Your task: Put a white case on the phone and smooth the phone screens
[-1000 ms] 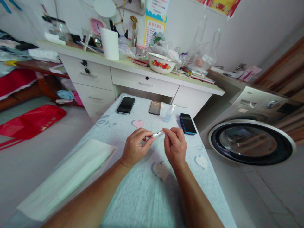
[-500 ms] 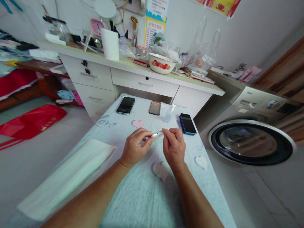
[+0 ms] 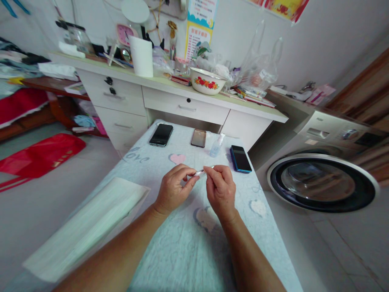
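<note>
A slim white object [image 3: 199,173], seen almost edge-on, is held above the table [image 3: 182,243]; its exact kind is hard to make out. My left hand [image 3: 174,187] pinches its left end between thumb and fingers. At its right part, my right hand [image 3: 221,188] is closed, with thumb and forefinger pressed together against the near edge; whatever they pinch is hidden. Beyond the hands stand a clear spray bottle [image 3: 216,147] and, to its right, a blue-edged phone [image 3: 240,158]. A brown see-through phone case [image 3: 198,138] and a black phone [image 3: 161,135] lie farther back.
A folded pale cloth [image 3: 88,227] lies along the table's left side. Behind is a white desk [image 3: 185,107] bearing a paper roll [image 3: 141,56] and a flowered bowl [image 3: 208,82]. A washing machine [image 3: 319,134] stands right; a red bag [image 3: 42,156] lies on the floor at left.
My right hand has shifted slightly left along the white object, so its fingertips now cover more of it. My left hand stays in about the same place.
</note>
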`<action>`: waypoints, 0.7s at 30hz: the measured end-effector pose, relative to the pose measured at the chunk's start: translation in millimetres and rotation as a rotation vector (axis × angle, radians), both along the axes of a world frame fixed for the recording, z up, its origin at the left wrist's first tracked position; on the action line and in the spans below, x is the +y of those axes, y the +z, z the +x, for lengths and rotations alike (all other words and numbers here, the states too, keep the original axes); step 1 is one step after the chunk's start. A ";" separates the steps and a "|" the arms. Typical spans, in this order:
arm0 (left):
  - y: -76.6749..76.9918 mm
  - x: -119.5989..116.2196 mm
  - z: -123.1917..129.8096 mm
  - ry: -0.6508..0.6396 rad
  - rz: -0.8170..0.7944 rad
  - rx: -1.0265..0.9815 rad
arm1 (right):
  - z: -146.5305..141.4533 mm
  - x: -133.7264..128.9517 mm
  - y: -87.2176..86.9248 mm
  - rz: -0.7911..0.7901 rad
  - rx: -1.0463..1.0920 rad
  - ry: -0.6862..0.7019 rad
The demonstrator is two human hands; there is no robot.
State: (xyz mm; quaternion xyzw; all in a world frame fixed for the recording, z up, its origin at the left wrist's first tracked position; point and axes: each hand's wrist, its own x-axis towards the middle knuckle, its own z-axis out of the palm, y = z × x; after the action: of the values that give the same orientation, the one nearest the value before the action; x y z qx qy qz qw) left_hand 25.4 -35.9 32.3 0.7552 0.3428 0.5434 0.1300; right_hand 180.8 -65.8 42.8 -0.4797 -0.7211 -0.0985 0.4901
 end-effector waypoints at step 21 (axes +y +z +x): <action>-0.8 0.6 -0.8 -0.002 0.001 0.003 | 0.7 0.4 -2.3 0.002 0.018 -0.036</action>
State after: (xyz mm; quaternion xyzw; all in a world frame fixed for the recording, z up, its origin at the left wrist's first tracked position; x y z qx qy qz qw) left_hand 24.6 -35.4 31.5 0.7565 0.3421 0.5420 0.1296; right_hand 181.5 -65.4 40.5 -0.4928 -0.7079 -0.1038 0.4951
